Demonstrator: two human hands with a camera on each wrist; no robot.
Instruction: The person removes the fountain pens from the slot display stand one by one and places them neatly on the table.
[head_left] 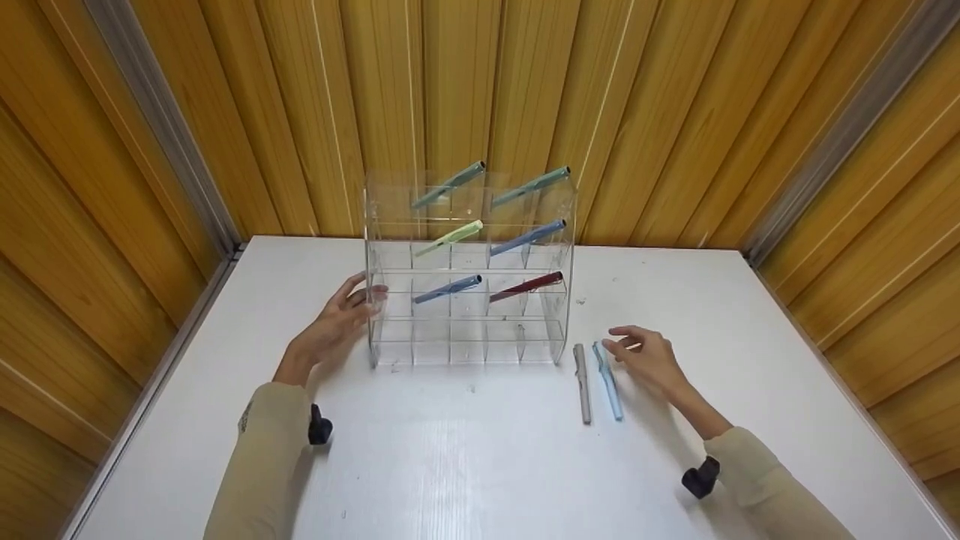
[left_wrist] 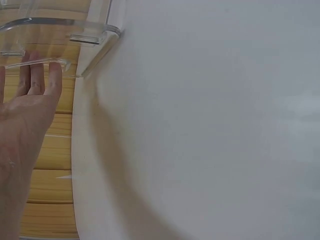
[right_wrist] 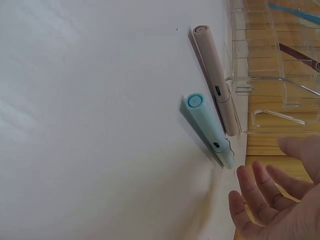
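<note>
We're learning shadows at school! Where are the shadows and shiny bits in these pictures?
Head view: pale glare on the white tabletop; left wrist view: a long, soft brownish shadow curves across it; right wrist view: narrow shadows edge the light blue pen and grey pen.

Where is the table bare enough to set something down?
A broad, mostly bare patch of white table lies before the clear rack, between left sleeve and right sleeve. Another lies between the right hand and the table's right edge. Crowded: beside the rack, where grey pen and light-blue pen lie near that hand.
</note>
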